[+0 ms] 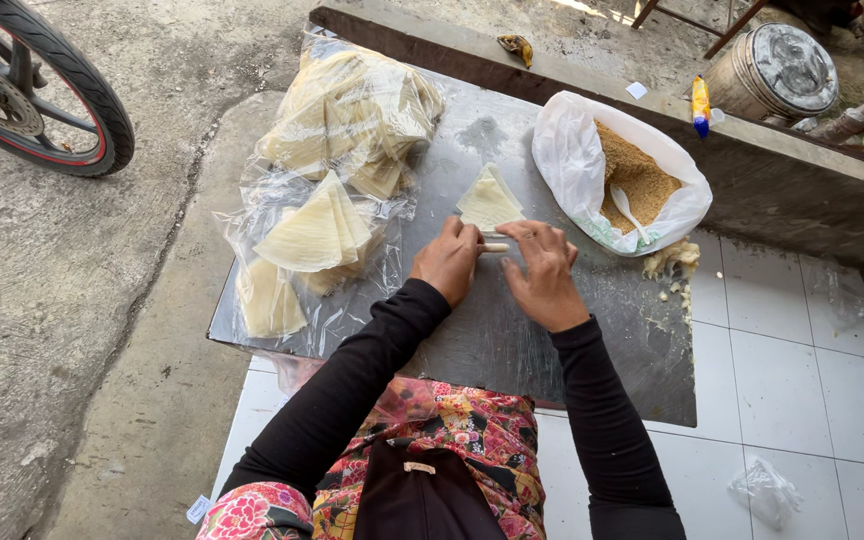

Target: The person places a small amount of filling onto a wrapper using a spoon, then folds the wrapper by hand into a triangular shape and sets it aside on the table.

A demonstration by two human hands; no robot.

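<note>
Head view: near the middle of a metal board (512, 340), a thin pale pastry roll (493, 247) is being rolled. It is pinched by the left hand (448, 262) and pressed by the loosely spread fingers of the right hand (544, 275). Even pressure seems needed next. Triangular wrapper sheets (489, 201) lie just beyond; a bag of brown crumbs (637, 180) sits at the right far edge.

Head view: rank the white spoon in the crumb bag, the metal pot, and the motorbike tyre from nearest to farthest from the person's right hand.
From the right hand:
1. white spoon, just up and right, in the bag of crumbs.
2. metal pot, top right, behind the ledge.
3. motorbike tyre, far left, on the concrete.
</note>
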